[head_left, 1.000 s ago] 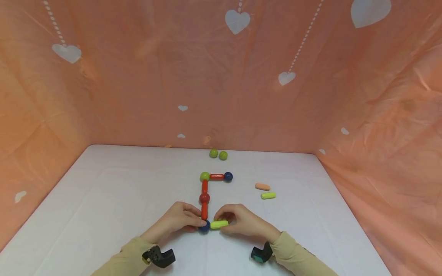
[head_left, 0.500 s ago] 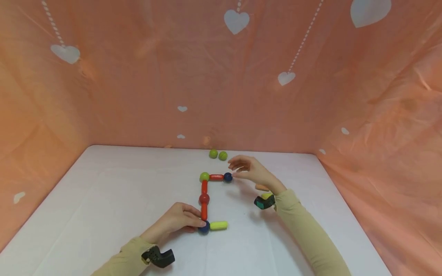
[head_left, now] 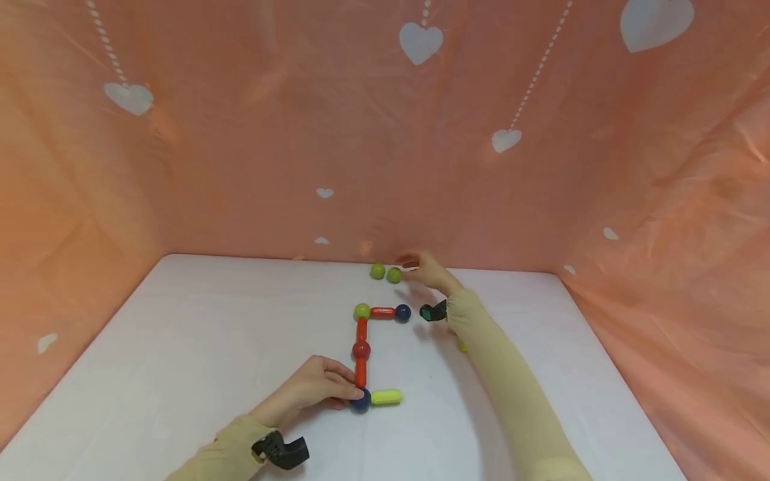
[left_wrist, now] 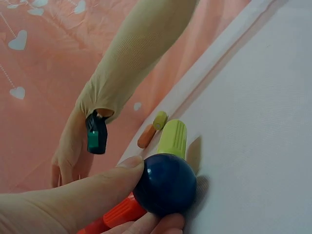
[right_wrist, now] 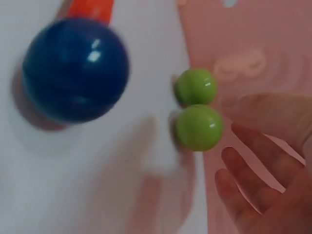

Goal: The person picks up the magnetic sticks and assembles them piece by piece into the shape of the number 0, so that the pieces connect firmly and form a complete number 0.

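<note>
My left hand pinches a dark blue ball between thumb and fingers at the near end of a ball-and-rod chain. From that ball a yellow-green rod points right, and a red rod leads away to a red ball. Beyond, another red rod reaches a green ball, where a third red rod runs right to a second blue ball. My right hand hovers with spread fingers just right of two loose green balls; contact cannot be made out.
A loose orange rod and a loose yellow-green rod lie on the white table, mostly hidden under the right sleeve in the head view. An orange-pink sheet with hearts hangs behind the table and along both sides.
My right hand has let go of the yellow-green rod, now joined to the near blue ball, and has moved away past the far blue ball to the loose green balls. My left hand has stayed.
</note>
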Tool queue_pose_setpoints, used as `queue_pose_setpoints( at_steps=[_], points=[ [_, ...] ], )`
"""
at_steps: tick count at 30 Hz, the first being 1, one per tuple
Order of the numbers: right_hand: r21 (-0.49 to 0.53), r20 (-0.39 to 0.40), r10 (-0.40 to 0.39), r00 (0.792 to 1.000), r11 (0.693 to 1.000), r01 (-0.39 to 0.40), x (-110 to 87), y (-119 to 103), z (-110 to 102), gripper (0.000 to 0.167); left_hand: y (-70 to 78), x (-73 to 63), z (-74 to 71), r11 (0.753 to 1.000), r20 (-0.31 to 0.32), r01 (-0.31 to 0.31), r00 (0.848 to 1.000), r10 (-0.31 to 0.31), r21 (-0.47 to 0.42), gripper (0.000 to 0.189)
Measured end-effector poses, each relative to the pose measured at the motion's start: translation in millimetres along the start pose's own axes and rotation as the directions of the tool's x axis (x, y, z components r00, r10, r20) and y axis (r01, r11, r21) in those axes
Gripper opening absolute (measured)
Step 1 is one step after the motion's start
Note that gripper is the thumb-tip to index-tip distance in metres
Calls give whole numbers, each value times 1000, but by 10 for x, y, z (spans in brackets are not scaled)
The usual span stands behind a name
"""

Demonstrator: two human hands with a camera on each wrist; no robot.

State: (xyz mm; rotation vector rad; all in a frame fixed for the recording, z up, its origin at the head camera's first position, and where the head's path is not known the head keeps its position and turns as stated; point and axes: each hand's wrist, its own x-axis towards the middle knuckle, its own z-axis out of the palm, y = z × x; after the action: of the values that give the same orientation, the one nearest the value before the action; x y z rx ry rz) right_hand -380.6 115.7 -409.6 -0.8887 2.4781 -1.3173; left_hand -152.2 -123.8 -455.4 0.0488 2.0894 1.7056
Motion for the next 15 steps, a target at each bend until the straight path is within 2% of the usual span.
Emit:
queue_pose_setpoints(
  at_steps=[2, 9, 15],
  points=[
    [-35, 22, 7, 1000, 999, -6, 21, 51, 17, 46, 2, -2, 8, 1000, 4, 1, 1000, -1, -1, 37],
    [-53, 50, 4, 999, 999, -1, 44, 89, 76, 42, 4, -3, 1, 1000, -6, 16, 1000, -16, -1, 36],
    [-62, 72, 63, 995, 996, -58, 56, 104, 132, 36, 1, -3, 1, 1000, -1, 9, 1000, -9, -4, 36]
  ],
)
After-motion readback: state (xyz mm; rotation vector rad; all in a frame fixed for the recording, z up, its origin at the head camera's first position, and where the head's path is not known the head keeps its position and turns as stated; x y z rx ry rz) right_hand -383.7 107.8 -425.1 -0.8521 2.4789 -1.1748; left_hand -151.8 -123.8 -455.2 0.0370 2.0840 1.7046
